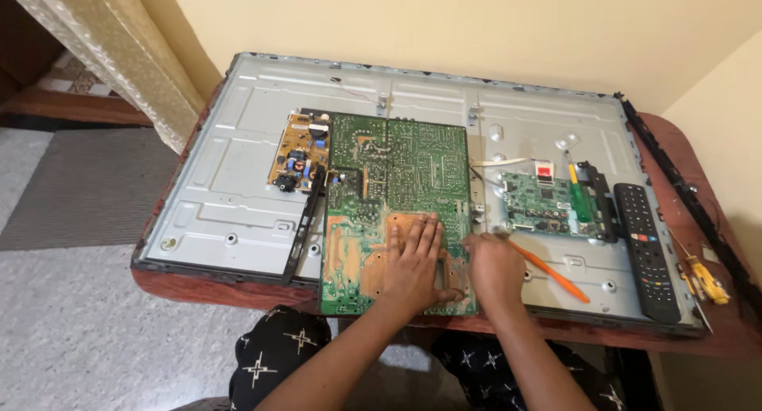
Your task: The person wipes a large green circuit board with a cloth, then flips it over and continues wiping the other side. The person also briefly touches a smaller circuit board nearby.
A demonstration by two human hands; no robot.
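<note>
Left hand (413,260): lies flat, fingers together and stretched out, palm down on the large green circuit board (397,196); grips nothing.
Right hand (494,264): closed around the near end of an orange tool (552,274), knuckles up, at the board's right edge.
Orange tool: long and thin, slants away from the right hand toward the desk's right front corner, lying over the metal panel (222,181).
Large green circuit board: lies solder side up on the panel, its near edge reaching the front edge of the desk (675,339).
Metal panel: grey back of a flat screen, covers most of the desk.
Brown board (298,158): smaller, just left of the green board's far corner, components up.
Black strip (305,220): runs along the green board's left edge toward the front edge.
Small green board (544,203): right of the large one, apart from it; a green-handled screwdriver (579,196) lies on it.
Remote control (647,248): black, near the right edge of the panel.
Yellow screwdriver (702,280): on bare desk at the right edge.
</note>
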